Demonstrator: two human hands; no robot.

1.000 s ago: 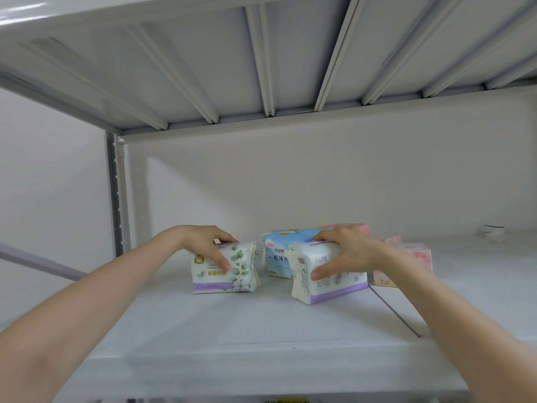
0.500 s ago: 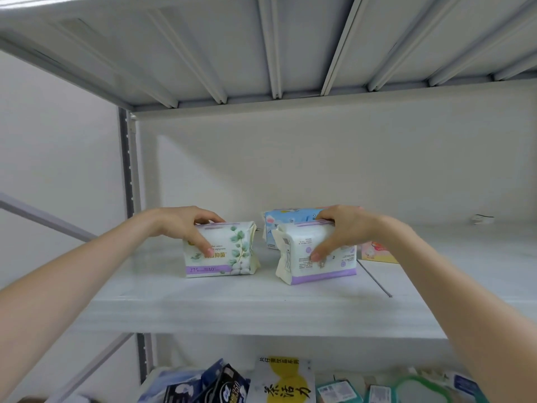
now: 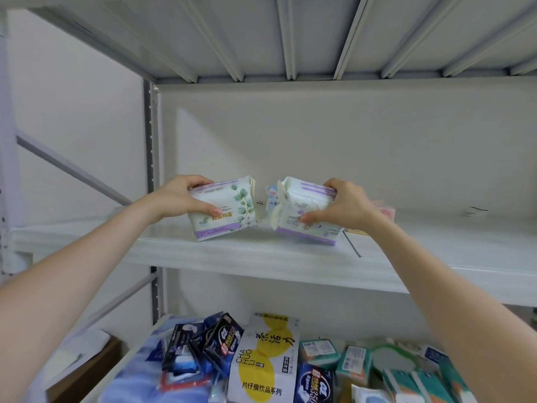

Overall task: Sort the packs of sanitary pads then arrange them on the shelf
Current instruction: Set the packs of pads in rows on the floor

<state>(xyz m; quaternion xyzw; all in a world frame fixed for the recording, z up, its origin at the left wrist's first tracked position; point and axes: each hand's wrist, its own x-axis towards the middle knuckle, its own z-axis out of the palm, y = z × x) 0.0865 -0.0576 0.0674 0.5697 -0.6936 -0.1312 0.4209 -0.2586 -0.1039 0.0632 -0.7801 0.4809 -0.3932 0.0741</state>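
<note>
My left hand (image 3: 181, 199) grips a white pack of pads with green leaves and a purple band (image 3: 229, 210), tilted and just above the white shelf board (image 3: 261, 257). My right hand (image 3: 343, 207) grips a second white pack with purple trim (image 3: 302, 216), also tilted, its lower edge near the board. Behind that pack a blue pack (image 3: 271, 199) peeks out. A pink pack (image 3: 385, 212) shows partly behind my right wrist.
The shelf's grey upright (image 3: 149, 141) stands at the left and another board hangs overhead. Below lies a heap of mixed packs: dark blue ones (image 3: 209, 344), a white-and-yellow one (image 3: 261, 365), teal ones (image 3: 354, 362). A brown box (image 3: 84, 370) sits lower left.
Both hands have tipped and lifted their packs off the shelf board and drawn them toward the front edge. The view has dropped, showing the heap of packs below.
</note>
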